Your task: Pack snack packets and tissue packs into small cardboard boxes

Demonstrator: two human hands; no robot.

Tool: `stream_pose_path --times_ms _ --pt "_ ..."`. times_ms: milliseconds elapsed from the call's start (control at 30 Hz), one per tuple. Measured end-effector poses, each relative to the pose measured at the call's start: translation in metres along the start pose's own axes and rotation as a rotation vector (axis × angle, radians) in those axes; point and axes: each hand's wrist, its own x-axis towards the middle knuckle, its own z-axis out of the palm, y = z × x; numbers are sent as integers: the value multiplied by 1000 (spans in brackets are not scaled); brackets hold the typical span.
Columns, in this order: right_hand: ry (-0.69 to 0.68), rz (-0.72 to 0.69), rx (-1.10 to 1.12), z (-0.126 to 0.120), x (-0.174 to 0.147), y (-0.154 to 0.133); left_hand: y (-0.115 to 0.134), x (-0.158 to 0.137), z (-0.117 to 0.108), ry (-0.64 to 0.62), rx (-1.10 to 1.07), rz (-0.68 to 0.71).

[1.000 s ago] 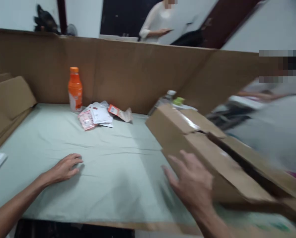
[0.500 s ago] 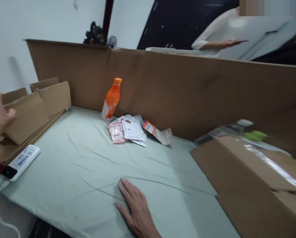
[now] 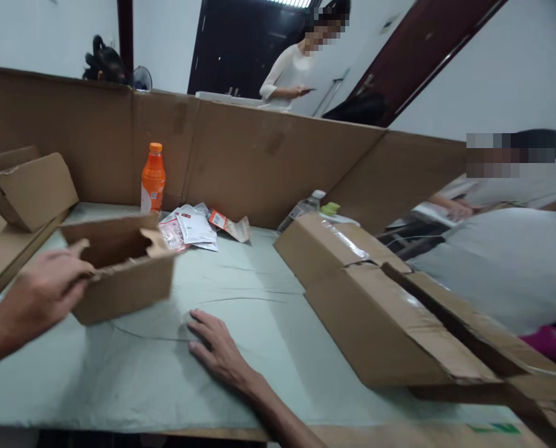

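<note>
Draped table beneath packets, cartons and, apparently, bottles

A small brown cardboard box with a ragged upper edge, its open top facing up, is gripped at its left side by the left hand over the pale green cloth.

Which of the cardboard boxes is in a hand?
The open box, gripped at its rim by the left hand; neither hand holds the other boxes.

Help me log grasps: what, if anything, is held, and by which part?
The left hand holds an open brown rectangular cardboard box by its upper rim at the near-left corner; the right hand holds nothing.
</note>
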Motion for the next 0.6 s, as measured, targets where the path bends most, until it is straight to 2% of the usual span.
stream_pose_path --times_ms 67,100,200,300,433,600 --pt "89 85 50 -12 1 9 38 11 17 -27 -74 235" --pt "127 129 57 -20 1 15 53 15 23 -50 -110 290" --pt "201 225 16 -50 7 41 75 15 31 -113 -200 341" --pt "233 312 -69 -80 27 73 78 12 32 -145 -242 349" --pt "212 425 -222 -105 91 117 81 11 34 -94 -238 328" --pt "153 537 -419 -115 189 164 84 0 46 12 -224 242"
